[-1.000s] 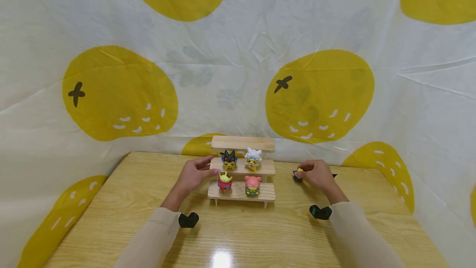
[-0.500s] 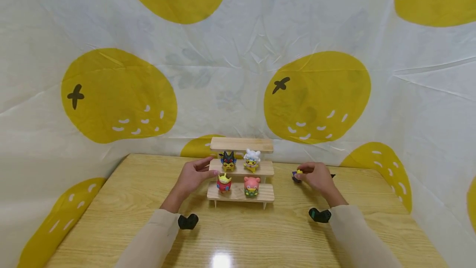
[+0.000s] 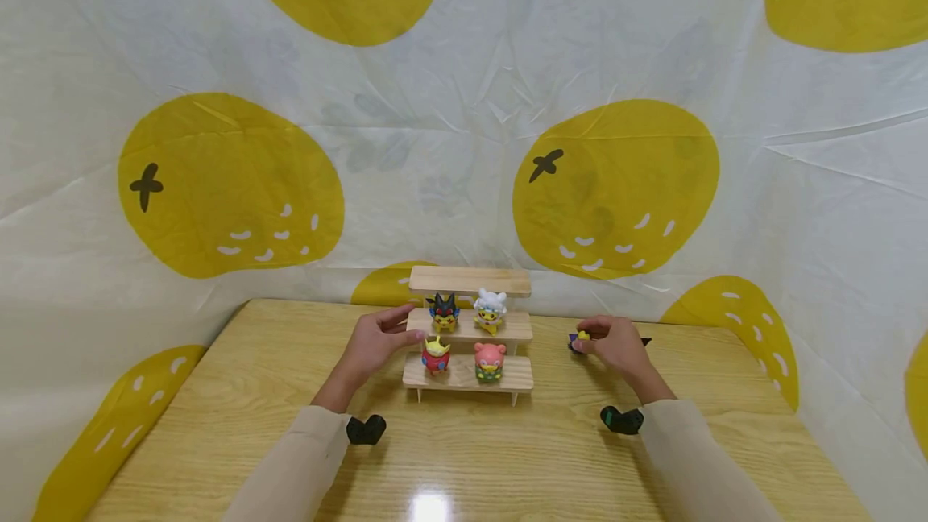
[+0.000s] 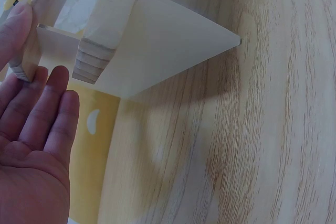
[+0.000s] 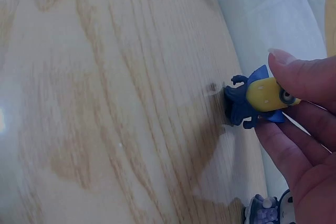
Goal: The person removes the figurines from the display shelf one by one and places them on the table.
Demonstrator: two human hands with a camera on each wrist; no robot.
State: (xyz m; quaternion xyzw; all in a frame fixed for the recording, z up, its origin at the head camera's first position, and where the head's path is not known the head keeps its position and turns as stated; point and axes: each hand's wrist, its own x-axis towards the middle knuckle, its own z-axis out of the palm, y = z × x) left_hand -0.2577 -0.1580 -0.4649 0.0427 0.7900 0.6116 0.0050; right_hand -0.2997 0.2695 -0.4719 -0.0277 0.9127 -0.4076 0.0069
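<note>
In the middle of the head view, the left hand [image 3: 373, 341] pinches the left end of the tiered wooden stand [image 3: 462, 374] between thumb and extended fingers. Right of centre, the right hand [image 3: 616, 342] holds a yellow-and-blue figure [image 5: 263, 97] between thumb and fingers, low at the surface [image 3: 551, 449]. Four figures [image 3: 489, 362] occupy the stand's lower and middle shelves.

the head view is moderately bright and fairly clear, with a spot of white glare low on the table [image 3: 551, 457]; both wrist views are dimmer and hazy, with soft-edged shadows beside the wooden stand [image 4: 178, 45] and the blue-and-yellow figure [image 5: 262, 95], and glare at the right wrist view's left edge
</note>
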